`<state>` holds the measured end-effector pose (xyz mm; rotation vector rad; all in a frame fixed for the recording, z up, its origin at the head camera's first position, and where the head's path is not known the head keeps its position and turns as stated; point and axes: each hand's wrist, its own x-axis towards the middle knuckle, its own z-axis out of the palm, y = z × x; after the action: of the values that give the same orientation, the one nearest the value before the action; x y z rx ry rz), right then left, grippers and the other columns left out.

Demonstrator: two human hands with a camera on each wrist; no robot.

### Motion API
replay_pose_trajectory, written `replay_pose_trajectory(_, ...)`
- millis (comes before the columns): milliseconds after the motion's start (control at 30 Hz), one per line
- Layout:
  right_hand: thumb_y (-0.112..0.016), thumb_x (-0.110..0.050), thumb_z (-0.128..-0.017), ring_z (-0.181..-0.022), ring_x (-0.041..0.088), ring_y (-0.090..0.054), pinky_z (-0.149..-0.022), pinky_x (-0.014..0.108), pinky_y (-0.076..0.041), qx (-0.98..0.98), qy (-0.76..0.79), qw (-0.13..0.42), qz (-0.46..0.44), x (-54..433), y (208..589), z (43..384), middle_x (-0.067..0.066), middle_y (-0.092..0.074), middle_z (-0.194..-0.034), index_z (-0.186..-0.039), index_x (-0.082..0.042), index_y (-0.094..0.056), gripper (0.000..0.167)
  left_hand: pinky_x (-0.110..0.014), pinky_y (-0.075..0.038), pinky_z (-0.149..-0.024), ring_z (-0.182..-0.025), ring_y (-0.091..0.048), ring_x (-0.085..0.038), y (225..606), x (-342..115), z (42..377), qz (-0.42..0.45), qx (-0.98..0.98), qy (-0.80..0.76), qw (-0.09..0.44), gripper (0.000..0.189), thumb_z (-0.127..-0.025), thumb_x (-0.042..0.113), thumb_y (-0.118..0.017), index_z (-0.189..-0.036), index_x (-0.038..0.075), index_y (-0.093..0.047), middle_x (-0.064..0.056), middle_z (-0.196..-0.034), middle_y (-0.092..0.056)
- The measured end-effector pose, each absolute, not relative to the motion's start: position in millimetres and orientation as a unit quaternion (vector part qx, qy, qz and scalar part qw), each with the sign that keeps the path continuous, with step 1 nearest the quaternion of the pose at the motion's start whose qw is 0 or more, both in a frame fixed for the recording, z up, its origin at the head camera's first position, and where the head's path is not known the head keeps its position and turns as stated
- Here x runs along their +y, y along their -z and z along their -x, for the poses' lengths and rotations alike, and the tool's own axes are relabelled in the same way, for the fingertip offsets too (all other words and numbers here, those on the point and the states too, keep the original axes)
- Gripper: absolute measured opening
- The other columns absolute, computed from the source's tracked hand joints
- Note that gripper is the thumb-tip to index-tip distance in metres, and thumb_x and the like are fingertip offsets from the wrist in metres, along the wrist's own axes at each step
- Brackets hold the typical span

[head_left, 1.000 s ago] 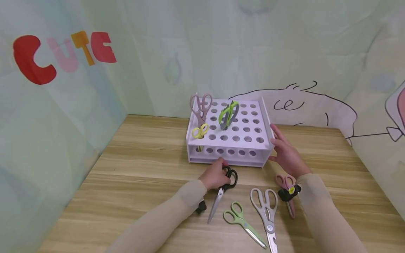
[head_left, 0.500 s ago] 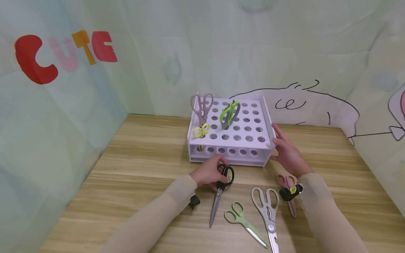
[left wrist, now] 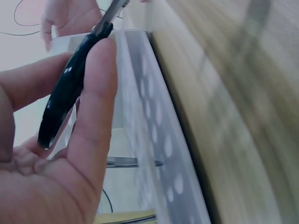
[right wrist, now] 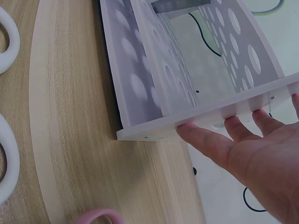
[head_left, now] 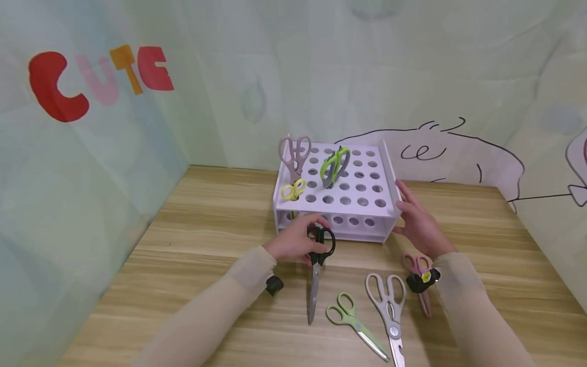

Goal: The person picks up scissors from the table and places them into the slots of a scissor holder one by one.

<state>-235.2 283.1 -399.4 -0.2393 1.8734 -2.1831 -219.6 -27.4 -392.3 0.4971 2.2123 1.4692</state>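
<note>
My left hand [head_left: 295,239] pinches a pair of black-handled scissors [head_left: 315,285] by the handle, in front of the white rack [head_left: 330,210]. The blades point back toward me, and the left wrist view shows the black handle [left wrist: 65,93] between thumb and fingers. Against the rack's right side wall [right wrist: 205,112] rest the extended fingertips of my right hand [head_left: 424,229]. In the rack's holes stand mauve scissors [head_left: 294,158] at the back left, yellow scissors [head_left: 293,190] at the front left, and green-and-grey scissors [head_left: 335,165] near the middle.
On the wooden table [head_left: 192,244] before me lie light green scissors [head_left: 353,321], grey kitchen scissors [head_left: 389,308] and pink scissors [head_left: 425,300], the last partly hidden by the right wrist camera [head_left: 422,280]. A printed cloth [head_left: 220,92] hangs behind and at the left.
My left hand has raised the black-handled scissors' handle and moved it slightly left, toward the rack's front; the blades have swung more upright in view. The right hand stays on the rack.
</note>
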Motion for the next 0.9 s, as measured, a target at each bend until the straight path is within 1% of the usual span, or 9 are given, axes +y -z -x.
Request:
replay_pose_trajectory(133,-0.037,-0.024,-0.108,-0.148,0.035,-0.004,-0.109,0.072,-0.012,0.643,0.751,0.129,0.08,282.8,400.1,235.5,-0.001,0.007,-0.166,-0.159,-0.037,-0.004,0.062,-0.048,-0.058,-0.053,-0.057,-0.061,-0.022,386.4,-29.8,220.8,-0.186,0.794,-0.543,0.201,0.049,-0.083,-0.004,-0.075,-0.127,0.003,-0.056,-0.016,-0.088,-0.055)
replay_pose_trajectory(267,-0.036,-0.023,-0.108,-0.148,0.035,-0.003,-0.109,0.072,-0.012,0.638,0.755,0.129,0.076,281.9,401.2,234.8,0.001,0.007,-0.166,-0.159,-0.037,-0.004,0.062,-0.043,-0.058,-0.049,-0.058,-0.063,-0.023,378.1,-31.9,221.0,-0.185,0.796,-0.549,0.174,0.045,-0.082,-0.004,-0.076,-0.123,0.006,-0.058,-0.016,-0.091,-0.059)
replay_pose_trajectory(400,-0.035,-0.022,-0.108,-0.148,0.037,-0.003,-0.11,0.071,-0.013,0.639,0.755,0.128,0.071,281.3,402.2,233.5,0.006,0.005,-0.165,-0.16,-0.035,-0.003,0.062,-0.043,-0.058,-0.05,-0.065,-0.066,-0.025,368.1,-33.7,221.4,-0.181,0.793,-0.561,0.154,0.043,-0.083,-0.004,-0.075,-0.12,0.008,-0.059,-0.017,-0.096,-0.061)
replay_pose_trajectory(500,-0.035,-0.022,-0.108,-0.148,0.036,-0.004,-0.109,0.071,-0.013,0.641,0.754,0.126,0.071,281.2,402.1,232.9,0.007,0.005,-0.165,-0.16,-0.035,-0.004,0.062,-0.045,-0.058,-0.05,-0.069,-0.066,-0.025,359.6,-35.2,223.2,-0.184,0.784,-0.577,0.135,0.044,-0.082,-0.006,-0.075,-0.121,0.007,-0.058,-0.018,-0.097,-0.062)
replay_pose_trajectory(633,-0.036,-0.023,-0.108,-0.148,0.036,-0.004,-0.109,0.072,-0.013,0.643,0.752,0.126,0.075,281.4,401.1,232.6,0.007,0.005,-0.165,-0.16,-0.034,-0.002,0.063,-0.049,-0.058,-0.051,-0.066,-0.065,-0.026,348.5,-36.5,227.6,-0.193,0.774,-0.594,0.108,0.045,-0.081,-0.008,-0.074,-0.121,0.003,-0.058,-0.019,-0.092,-0.061)
replay_pose_trajectory(733,-0.036,-0.023,-0.108,-0.148,0.036,-0.003,-0.109,0.072,-0.013,0.643,0.752,0.126,0.076,281.6,400.1,232.7,0.007,0.005,-0.166,-0.16,-0.033,-0.001,0.063,-0.048,-0.058,-0.053,-0.065,-0.064,-0.025,340.7,-36.7,231.1,-0.199,0.77,-0.598,0.097,0.045,-0.082,-0.009,-0.073,-0.122,0.002,-0.057,-0.018,-0.09,-0.06)
replay_pose_trajectory(800,-0.036,-0.024,-0.108,-0.148,0.036,-0.003,-0.109,0.072,-0.013,0.645,0.75,0.126,0.077,281.9,399.4,233.4,0.005,0.006,-0.166,-0.16,-0.034,-0.001,0.063,-0.047,-0.059,-0.053,-0.065,-0.064,-0.026,335.1,-37.1,233.1,-0.2,0.769,-0.6,0.089,0.045,-0.083,-0.009,-0.073,-0.123,0.003,-0.056,-0.018,-0.09,-0.06)
replay_pose_trajectory(900,-0.036,-0.025,-0.108,-0.149,0.035,-0.003,-0.109,0.071,-0.013,0.647,0.748,0.127,0.079,282.0,398.4,234.4,0.001,0.008,-0.166,-0.159,-0.037,-0.003,0.062,-0.045,-0.059,-0.055,-0.066,-0.064,-0.027,326.3,-37.8,235.0,-0.199,0.77,-0.602,0.075,0.045,-0.084,-0.008,-0.073,-0.123,0.004,-0.056,-0.018,-0.096,-0.059)
